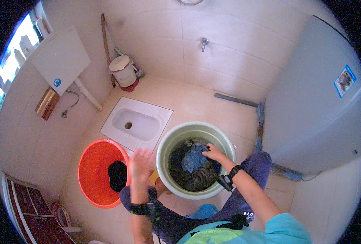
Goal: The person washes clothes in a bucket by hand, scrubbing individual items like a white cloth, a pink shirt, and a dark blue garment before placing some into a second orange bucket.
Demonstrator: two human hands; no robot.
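Observation:
A pale green plastic tub [163,183] stands on the floor before me, with dark clothes [201,180] and a blue cloth [193,160] in dark water. My right hand [214,152] reaches over its right side. Its fingertips are at the blue cloth's edge; whether they grip it I cannot tell. My left hand [140,166] is raised between the tub and an orange bucket [91,170], blurred by motion, with fingers stretched and nothing seen in it. Inside the orange bucket lies a black cloth [118,176].
A white squat toilet [137,119] is set in the floor beyond the bucket and tub. A large grey appliance [311,100] stands at right. A metal tap [204,44] juts from the far wall. In the corner sits a white lidded bucket [124,71] beside a wooden stick [105,45].

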